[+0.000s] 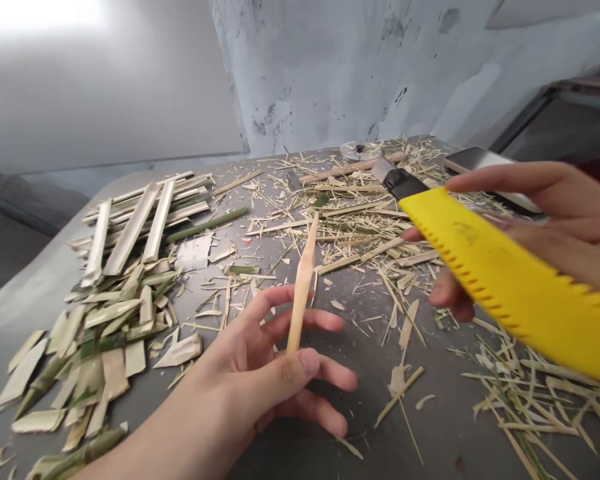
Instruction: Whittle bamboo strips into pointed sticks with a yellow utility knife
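My left hand (253,380) holds a slim, pale bamboo piece (303,283) upright, with its lower end between thumb and fingers. The piece narrows to a thin tip at the top and has a notched-in waist below it. The other fingers are spread loosely. On the right, my right hand (563,213) is closed around a yellow-handled utility knife (495,267). Its black collar and short metal blade point up and left, apart from the bamboo piece. The handle's rear end runs past the right side of the view.
Split bamboo strips (133,227) are stacked at the left, above a heap of short bamboo offcuts (95,373). Thin shavings (360,227) litter the grey table (265,453). A phone-like flat device (473,159) lies behind my right hand. A clear round reel (355,151) is by the wall.
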{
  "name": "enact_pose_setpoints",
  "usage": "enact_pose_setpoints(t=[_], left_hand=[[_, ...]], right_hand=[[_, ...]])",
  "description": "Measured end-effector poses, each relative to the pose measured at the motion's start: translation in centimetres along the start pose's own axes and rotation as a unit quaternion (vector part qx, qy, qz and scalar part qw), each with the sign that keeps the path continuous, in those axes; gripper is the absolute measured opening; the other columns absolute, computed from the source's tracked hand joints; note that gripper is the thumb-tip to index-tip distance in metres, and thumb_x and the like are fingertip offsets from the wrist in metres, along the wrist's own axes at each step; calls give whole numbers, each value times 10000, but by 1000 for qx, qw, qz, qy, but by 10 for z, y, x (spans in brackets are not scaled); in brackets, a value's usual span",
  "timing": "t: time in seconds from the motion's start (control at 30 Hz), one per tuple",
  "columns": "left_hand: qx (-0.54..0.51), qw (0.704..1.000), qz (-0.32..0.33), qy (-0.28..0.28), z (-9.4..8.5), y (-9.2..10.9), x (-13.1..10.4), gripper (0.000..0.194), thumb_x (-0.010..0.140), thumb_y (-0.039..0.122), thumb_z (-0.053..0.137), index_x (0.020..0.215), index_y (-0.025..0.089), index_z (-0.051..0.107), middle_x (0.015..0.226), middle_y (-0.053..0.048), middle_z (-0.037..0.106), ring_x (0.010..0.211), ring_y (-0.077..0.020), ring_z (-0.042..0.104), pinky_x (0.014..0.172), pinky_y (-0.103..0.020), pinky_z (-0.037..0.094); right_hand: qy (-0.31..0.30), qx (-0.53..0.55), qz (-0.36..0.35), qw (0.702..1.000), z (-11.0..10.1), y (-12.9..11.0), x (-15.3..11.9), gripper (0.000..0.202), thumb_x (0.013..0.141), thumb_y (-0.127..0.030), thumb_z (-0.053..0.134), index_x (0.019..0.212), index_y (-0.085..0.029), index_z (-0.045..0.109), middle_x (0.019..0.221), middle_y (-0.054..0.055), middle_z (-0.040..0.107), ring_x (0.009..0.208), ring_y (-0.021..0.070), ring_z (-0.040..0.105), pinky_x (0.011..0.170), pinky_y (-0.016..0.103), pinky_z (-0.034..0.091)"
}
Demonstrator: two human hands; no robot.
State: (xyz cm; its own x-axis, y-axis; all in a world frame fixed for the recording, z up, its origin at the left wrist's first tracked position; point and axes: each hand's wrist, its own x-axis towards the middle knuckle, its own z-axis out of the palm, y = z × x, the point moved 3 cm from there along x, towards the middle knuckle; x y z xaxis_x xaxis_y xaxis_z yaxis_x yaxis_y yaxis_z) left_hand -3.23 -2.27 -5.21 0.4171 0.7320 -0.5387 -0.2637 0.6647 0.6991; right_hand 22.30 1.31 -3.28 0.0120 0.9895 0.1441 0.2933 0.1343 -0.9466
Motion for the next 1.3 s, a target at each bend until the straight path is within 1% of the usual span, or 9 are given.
enact_pose_setpoints(t=[0.1,0.3,0.47,0.57,0.67,0.83,1.0,1.17,1.3], left_hand=[[-19,999,24,-28,-1,-2,3,236,995,110,620,1190,194,518,1192,-110,675,811,-184,752,671,-307,657],[-28,992,65,-109,-4,-7,7,31,1069,192,487,1081,191,516,1144,-79,689,773,-153,751,667,-285,644],[-30,987,72,-143,-4,-13,9,133,1106,295,399,1076,213,499,1018,-61,741,674,-140,755,594,-238,613],[-7,986,71,-148,-7,-17,9,182,1107,329,415,1164,226,554,995,-43,742,620,-104,729,580,-198,582],[37,987,61,-147,-10,-18,7,215,1103,342,452,1238,252,593,988,-18,722,578,-44,665,590,-150,540],[17,993,39,-111,-8,-17,5,198,1066,426,505,1148,265,587,779,50,608,428,-18,371,403,-109,402],[34,997,6,-62,-8,-21,4,274,998,548,604,1080,287,619,627,118,386,382,-14,141,324,-101,165],[87,996,4,-24,1,-18,-2,369,981,614,590,1086,270,669,644,99,360,441,-38,170,377,-140,157],[197,978,57,25,6,-11,-10,362,948,618,628,1050,272,657,682,51,464,509,-88,325,451,-187,318]], right_hand=[[-96,91,97,987,4,11,-5,389,993,-466,602,1376,-400,604,1105,78,783,568,231,743,395,235,552],[-123,89,91,984,-2,33,-7,687,869,-523,703,1514,-388,505,841,61,735,465,230,641,322,280,513],[-100,-78,-43,991,4,22,-11,554,912,-444,713,1447,-406,573,1051,47,780,580,182,702,507,248,622],[-101,-203,-149,962,15,14,-17,455,957,-481,664,1399,-398,595,1233,34,761,861,232,785,673,263,661],[-99,-291,-224,925,23,10,-21,399,1000,-538,589,1359,-363,593,1201,18,777,960,245,785,651,249,649],[-89,-359,-296,880,27,3,-20,332,1054,-514,514,1242,-264,626,972,16,792,713,178,758,627,242,605],[-98,-354,-313,876,25,0,-21,284,1075,-502,480,1096,-251,613,732,-25,687,516,120,625,478,223,468],[-116,-379,-350,849,29,1,-28,341,1070,-542,474,1089,-218,577,655,-46,606,469,114,559,454,257,381],[-105,-396,-359,839,33,4,-29,345,1078,-534,459,945,-224,532,619,-57,558,460,115,529,453,277,338]])
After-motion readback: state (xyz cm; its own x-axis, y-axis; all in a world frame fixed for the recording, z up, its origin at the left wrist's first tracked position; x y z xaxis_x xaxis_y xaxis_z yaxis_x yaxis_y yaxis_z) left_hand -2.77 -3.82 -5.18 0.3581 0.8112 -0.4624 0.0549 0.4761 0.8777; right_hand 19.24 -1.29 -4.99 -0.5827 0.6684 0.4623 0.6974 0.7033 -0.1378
